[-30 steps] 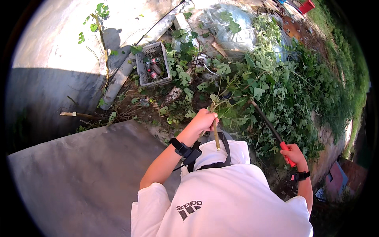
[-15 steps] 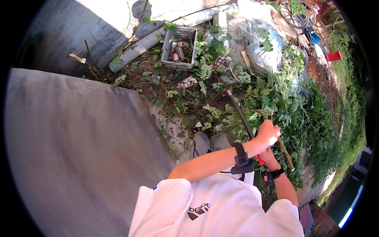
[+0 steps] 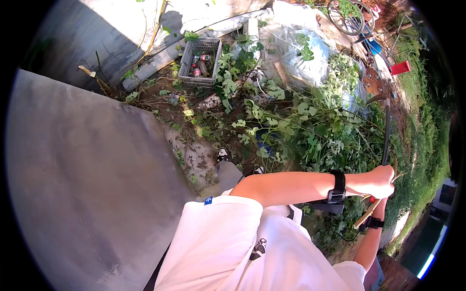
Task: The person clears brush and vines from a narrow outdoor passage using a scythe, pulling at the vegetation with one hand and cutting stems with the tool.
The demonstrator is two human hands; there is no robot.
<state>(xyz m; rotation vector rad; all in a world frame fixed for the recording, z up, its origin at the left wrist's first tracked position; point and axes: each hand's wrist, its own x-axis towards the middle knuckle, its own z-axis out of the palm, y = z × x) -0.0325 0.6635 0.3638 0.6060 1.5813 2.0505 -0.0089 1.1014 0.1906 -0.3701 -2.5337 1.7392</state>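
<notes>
My left arm reaches across to the right, and my left hand [image 3: 381,181] is closed around a leafy branch [image 3: 367,215]. Its pale cut end points back toward me. Just below, my right hand [image 3: 381,204] is mostly hidden behind the left one. The right hand appears closed on the red grip of a long-handled sickle [image 3: 387,131]. The dark shaft rises away from my hands, and the curved blade points left at its far end. Cut green vines [image 3: 320,140] are heaped to the left of the shaft.
A grey plastic crate [image 3: 200,62] with cans and bottles stands at the far left. Clear plastic sheeting [image 3: 303,58] lies beyond the vines. A concrete slab [image 3: 97,184] fills the left side. A bicycle wheel [image 3: 347,17] and a red object [image 3: 400,67] are at the far right.
Both hands have swung to the right, carrying the branch and sickle. The sickle's blade end has moved from over the middle of the vines to their right side.
</notes>
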